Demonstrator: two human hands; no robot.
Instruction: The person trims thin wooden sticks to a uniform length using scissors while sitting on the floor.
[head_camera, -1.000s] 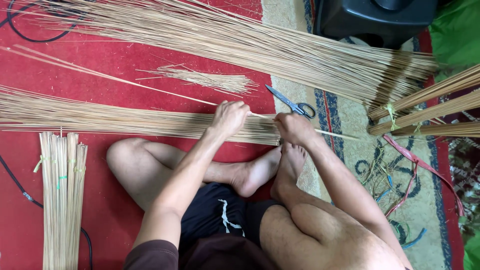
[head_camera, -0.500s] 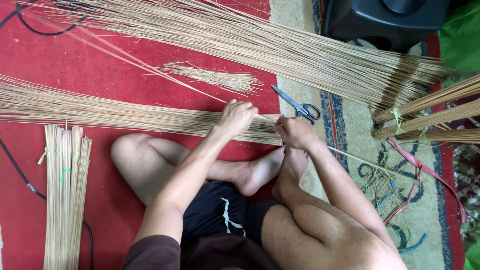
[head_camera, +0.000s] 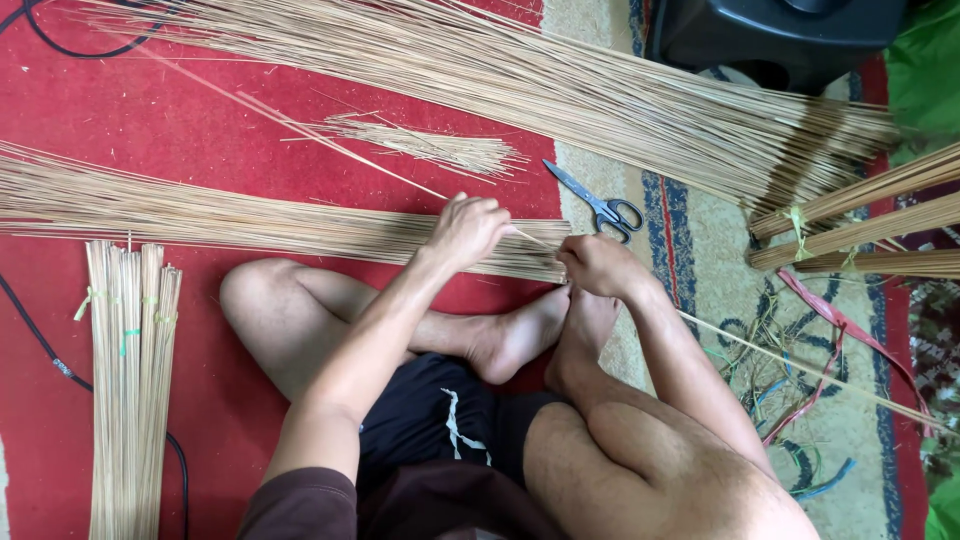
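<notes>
The left hand (head_camera: 466, 230) and the right hand (head_camera: 597, 265) each pinch one thin stick (head_camera: 531, 238) that runs between them, just above the near end of the long flat bundle of sticks (head_camera: 250, 218) lying across the red mat (head_camera: 140, 120). One pair of scissors (head_camera: 598, 203) lies just beyond the right hand, one tied bundle (head_camera: 130, 380) lies well to the left, and three tied bundles (head_camera: 870, 225) lie at the right edge

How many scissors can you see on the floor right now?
1: the scissors lie on the carpet edge just above the right hand, beside the long stick pile. Others could be hidden under the sticks.
</notes>
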